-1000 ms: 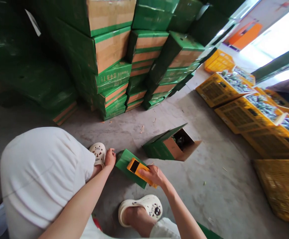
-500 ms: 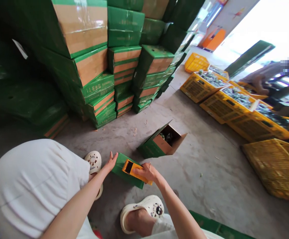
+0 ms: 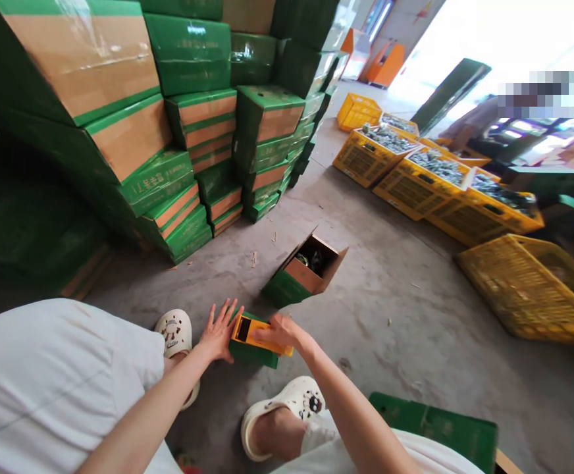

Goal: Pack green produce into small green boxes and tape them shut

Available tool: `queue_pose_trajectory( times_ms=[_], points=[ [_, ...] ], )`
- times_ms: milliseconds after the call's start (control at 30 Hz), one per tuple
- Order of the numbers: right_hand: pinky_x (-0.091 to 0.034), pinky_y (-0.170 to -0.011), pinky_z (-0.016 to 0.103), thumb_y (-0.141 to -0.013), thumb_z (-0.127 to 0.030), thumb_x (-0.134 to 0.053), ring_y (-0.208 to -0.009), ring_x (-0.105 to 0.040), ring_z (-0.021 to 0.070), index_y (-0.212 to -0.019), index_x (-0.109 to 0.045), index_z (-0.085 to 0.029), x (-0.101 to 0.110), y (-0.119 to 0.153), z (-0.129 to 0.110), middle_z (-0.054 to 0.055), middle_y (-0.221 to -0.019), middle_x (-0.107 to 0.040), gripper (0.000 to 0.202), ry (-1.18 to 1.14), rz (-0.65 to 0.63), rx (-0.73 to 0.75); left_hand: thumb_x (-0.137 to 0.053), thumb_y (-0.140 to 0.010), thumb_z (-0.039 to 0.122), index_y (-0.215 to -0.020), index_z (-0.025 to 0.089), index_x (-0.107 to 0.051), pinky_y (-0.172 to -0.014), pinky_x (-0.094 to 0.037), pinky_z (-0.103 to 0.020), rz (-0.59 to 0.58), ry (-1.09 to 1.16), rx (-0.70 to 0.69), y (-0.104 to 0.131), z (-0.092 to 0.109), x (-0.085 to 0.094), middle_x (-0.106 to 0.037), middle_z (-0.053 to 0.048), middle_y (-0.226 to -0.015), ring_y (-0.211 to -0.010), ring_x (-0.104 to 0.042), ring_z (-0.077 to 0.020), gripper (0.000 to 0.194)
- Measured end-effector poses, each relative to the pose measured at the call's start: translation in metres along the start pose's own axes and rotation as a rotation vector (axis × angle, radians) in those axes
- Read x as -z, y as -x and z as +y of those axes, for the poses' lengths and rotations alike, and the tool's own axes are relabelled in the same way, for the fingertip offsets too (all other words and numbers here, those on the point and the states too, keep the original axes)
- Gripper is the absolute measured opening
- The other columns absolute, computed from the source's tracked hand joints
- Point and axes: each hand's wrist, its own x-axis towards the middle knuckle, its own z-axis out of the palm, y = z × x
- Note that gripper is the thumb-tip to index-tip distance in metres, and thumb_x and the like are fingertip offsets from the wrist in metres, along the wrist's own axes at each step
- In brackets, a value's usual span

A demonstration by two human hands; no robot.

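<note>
A small green carton lies on the floor between my feet. On top of it is an orange tool with a dark window at its left end; its exact kind I cannot make out. My right hand is closed around the tool's right part. With fingers spread, my left hand touches the carton's left end, close to the tool. Just beyond stands an open green carton, its flaps up and dark, shiny contents inside.
Tall stacks of green and brown cartons rise at the left. Yellow crates filled with small greyish items line the right, near a bent-over person. A tilted yellow crate is nearer. Another green carton lies by my right leg.
My left hand has moved from the carton's far corner to its left end, fingers now spread wide. My right hand still grips the orange tool on the carton. The view has shifted right.
</note>
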Motion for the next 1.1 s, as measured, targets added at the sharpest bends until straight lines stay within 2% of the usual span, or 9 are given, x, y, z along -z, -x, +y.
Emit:
queue_pose_trajectory(
  times_ms=[133,267,367,500,700,767,867,967,1100],
  points=[
    [-0.037,-0.056,0.023,-0.087,-0.063,-0.072,-0.066,-0.054,0.0135,-0.08,-0.071,-0.016,0.002,0.01,0.005,-0.001,-0.069,-0.057,0.048,0.033,-0.047,0.006,-0.095,-0.057,0.05,-0.172,0.024,-0.009,-0.128,0.004,-0.069,0.054,-0.056,-0.014,0.001,-0.001,-0.011,-0.007,-0.015,-0.179,-0.166,0.001,-0.0393,0.146],
    [-0.038,-0.053,0.023,-0.086,-0.062,-0.072,-0.062,-0.055,0.0142,-0.074,-0.068,-0.016,0.015,0.037,0.036,0.001,-0.066,-0.058,0.048,0.062,-0.099,-0.043,-0.094,-0.06,0.051,-0.172,0.022,-0.009,-0.128,0.006,-0.069,0.094,-0.085,-0.027,0.002,-0.005,-0.016,-0.015,-0.017,-0.178,-0.166,-0.002,-0.0386,0.144],
    [-0.037,-0.051,0.024,-0.086,-0.065,-0.069,-0.059,-0.055,0.0145,-0.072,-0.067,-0.015,0.021,0.054,0.061,0.001,-0.063,-0.056,0.051,0.096,-0.087,-0.104,-0.094,-0.06,0.051,-0.172,0.022,-0.009,-0.128,0.006,-0.07,0.09,-0.084,-0.033,0.002,-0.003,-0.015,-0.018,-0.018,-0.177,-0.166,-0.003,-0.0393,0.144],
    [-0.037,-0.051,0.024,-0.084,-0.066,-0.071,-0.06,-0.057,0.0158,-0.073,-0.067,-0.016,0.011,0.052,0.077,0.002,-0.063,-0.058,0.052,0.096,-0.047,-0.14,-0.095,-0.058,0.045,-0.172,0.024,-0.011,-0.126,0.008,-0.072,0.05,-0.087,-0.011,0.002,0.001,-0.007,-0.018,-0.019,-0.177,-0.165,-0.004,-0.0408,0.143],
    [-0.042,-0.053,0.024,-0.08,-0.065,-0.076,-0.062,-0.063,0.0185,-0.073,-0.066,-0.018,-0.001,0.038,0.081,0.003,-0.065,-0.064,0.048,0.015,-0.075,-0.182,-0.096,-0.056,0.037,-0.172,0.02,-0.009,-0.126,0.012,-0.07,0.032,-0.144,0.009,0.0,0.011,-0.007,-0.012,-0.022,-0.177,-0.165,0.002,-0.041,0.146],
    [-0.045,-0.054,0.026,-0.08,-0.064,-0.076,-0.061,-0.064,0.0198,-0.073,-0.067,-0.017,0.0,0.037,0.079,0.005,-0.066,-0.065,0.048,0.014,-0.101,-0.195,-0.098,-0.052,0.032,-0.172,0.017,-0.009,-0.128,0.011,-0.068,0.009,-0.17,0.009,-0.005,0.025,-0.011,-0.007,-0.025,-0.176,-0.164,0.006,-0.0423,0.151],
    [-0.047,-0.056,0.027,-0.082,-0.062,-0.074,-0.064,-0.066,0.0215,-0.074,-0.069,-0.015,0.001,0.037,0.075,0.006,-0.067,-0.066,0.048,0.055,-0.104,-0.196,-0.1,-0.045,0.026,-0.172,0.016,-0.008,-0.13,0.006,-0.065,-0.029,-0.159,-0.071,-0.016,0.052,-0.017,0.001,-0.025,-0.176,-0.163,0.009,-0.0434,0.157],
    [-0.048,-0.056,0.027,-0.083,-0.062,-0.072,-0.064,-0.067,0.0211,-0.078,-0.072,-0.014,0.002,0.039,0.073,0.006,-0.067,-0.067,0.048,0.057,-0.115,-0.203,-0.094,-0.055,0.022,-0.172,0.017,-0.009,-0.132,0.001,-0.063,-0.027,-0.116,-0.184,-0.022,0.071,-0.018,-0.008,-0.026,-0.176,-0.164,-0.002,-0.0427,0.145],
    [-0.049,-0.057,0.025,-0.082,-0.063,-0.073,-0.065,-0.068,0.0203,-0.077,-0.073,-0.015,0.006,0.041,0.074,0.005,-0.066,-0.068,0.048,0.029,-0.12,-0.202,-0.085,-0.062,0.018,-0.172,0.017,-0.01,-0.132,-0.004,-0.06,-0.057,-0.092,-0.269,-0.026,0.066,-0.008,-0.023,-0.028,-0.173,-0.162,-0.02,-0.0431,0.133]
  ],
)
